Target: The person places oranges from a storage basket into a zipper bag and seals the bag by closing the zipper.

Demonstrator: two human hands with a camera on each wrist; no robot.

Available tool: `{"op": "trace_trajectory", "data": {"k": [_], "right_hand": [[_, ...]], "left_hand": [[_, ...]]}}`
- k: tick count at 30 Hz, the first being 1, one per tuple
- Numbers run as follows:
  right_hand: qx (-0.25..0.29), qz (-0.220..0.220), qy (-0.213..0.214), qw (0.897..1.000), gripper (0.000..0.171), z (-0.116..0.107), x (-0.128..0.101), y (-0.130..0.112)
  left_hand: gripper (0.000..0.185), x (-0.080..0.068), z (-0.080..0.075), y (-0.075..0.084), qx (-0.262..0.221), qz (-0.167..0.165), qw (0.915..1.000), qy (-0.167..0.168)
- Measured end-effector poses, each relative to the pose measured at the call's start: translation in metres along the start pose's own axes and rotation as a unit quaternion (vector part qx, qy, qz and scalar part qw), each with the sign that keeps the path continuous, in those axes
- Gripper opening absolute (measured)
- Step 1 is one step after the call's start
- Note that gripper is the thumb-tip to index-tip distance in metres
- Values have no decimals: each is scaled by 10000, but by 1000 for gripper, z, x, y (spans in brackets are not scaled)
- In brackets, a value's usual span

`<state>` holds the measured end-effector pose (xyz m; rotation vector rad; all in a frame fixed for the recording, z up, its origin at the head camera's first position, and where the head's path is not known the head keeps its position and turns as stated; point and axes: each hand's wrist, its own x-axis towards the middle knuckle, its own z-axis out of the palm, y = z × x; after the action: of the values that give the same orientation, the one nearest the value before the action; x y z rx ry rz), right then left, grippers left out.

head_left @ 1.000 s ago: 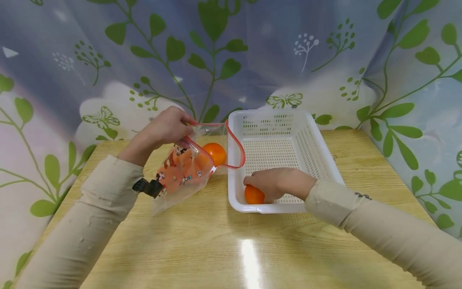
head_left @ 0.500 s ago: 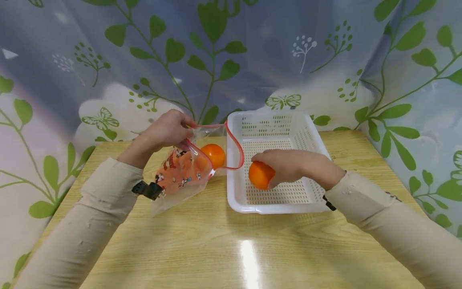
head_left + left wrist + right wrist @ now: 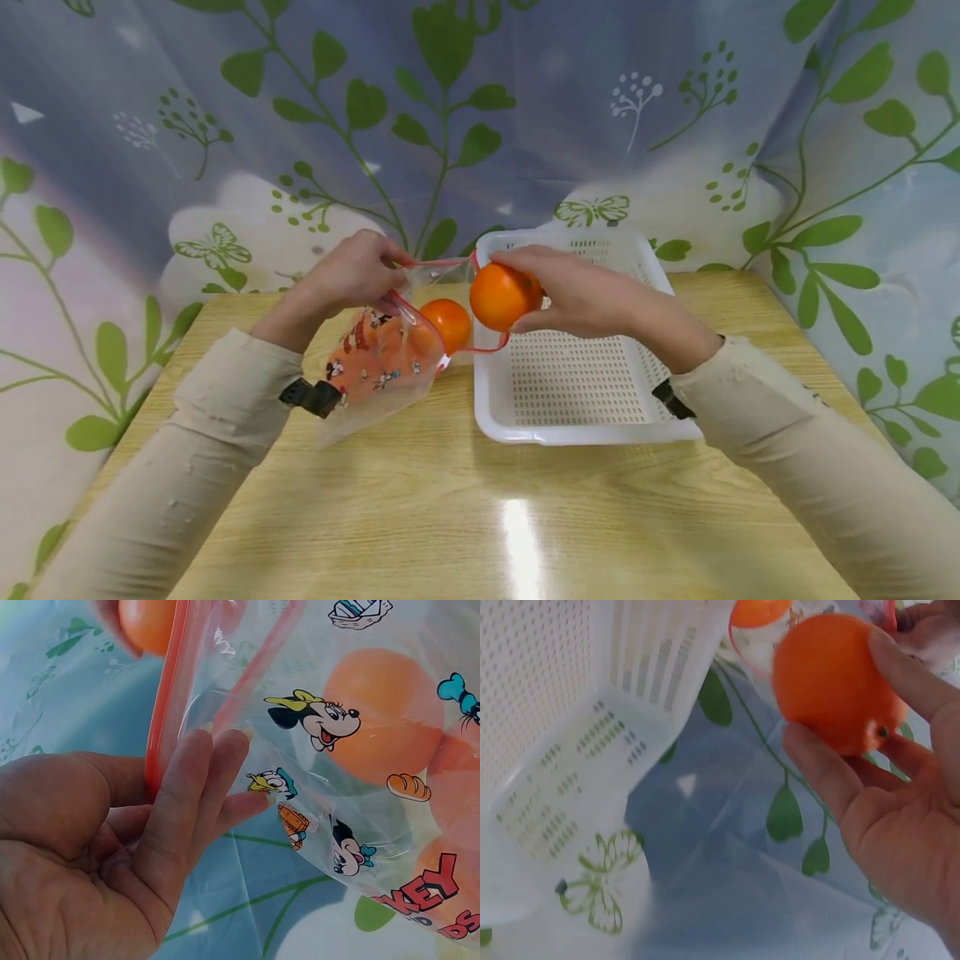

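Note:
My left hand (image 3: 357, 271) pinches the red-edged rim of a clear zip bag (image 3: 382, 367) printed with cartoon characters, holding its mouth open toward the right. Inside the bag, one orange (image 3: 448, 323) lies near the opening, and more orange fruit (image 3: 382, 712) shows through the plastic in the left wrist view. Another orange (image 3: 501, 297) is gripped between the thumb and fingers of my right hand (image 3: 573, 292), right at the bag's mouth and above the basket's left rim. A small green stem mark shows on it in the right wrist view.
A white perforated plastic basket (image 3: 577, 433) stands on the wooden table (image 3: 420, 508), just right of the bag; no fruit is visible in it. Behind the table hangs a curtain (image 3: 525, 125) with green leaves and butterflies.
My right hand has lifted the orange out of the basket's near left corner and carried it up and left to the bag's mouth. The left hand and bag have hardly moved.

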<state>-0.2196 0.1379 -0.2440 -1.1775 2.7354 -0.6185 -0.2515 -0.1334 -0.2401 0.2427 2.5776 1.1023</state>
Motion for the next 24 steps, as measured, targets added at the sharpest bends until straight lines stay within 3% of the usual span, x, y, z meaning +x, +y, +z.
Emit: {"op": "trace_trajectory", "data": {"k": [5, 11, 15, 24], "right_hand": [[598, -117, -80, 9981, 75, 15, 17, -3], [1499, -18, -367, 9880, 65, 31, 31, -2], [1639, 24, -589, 9847, 63, 35, 34, -1], [1995, -357, -841, 9756, 55, 41, 38, -4]], "left_hand": [[35, -1, 3, 1, 29, 94, 9999, 122], [32, 1, 7, -3, 33, 384, 9984, 412], [32, 2, 8, -3, -10, 411, 9982, 440], [33, 0, 9, -4, 3, 296, 9988, 377]]}}
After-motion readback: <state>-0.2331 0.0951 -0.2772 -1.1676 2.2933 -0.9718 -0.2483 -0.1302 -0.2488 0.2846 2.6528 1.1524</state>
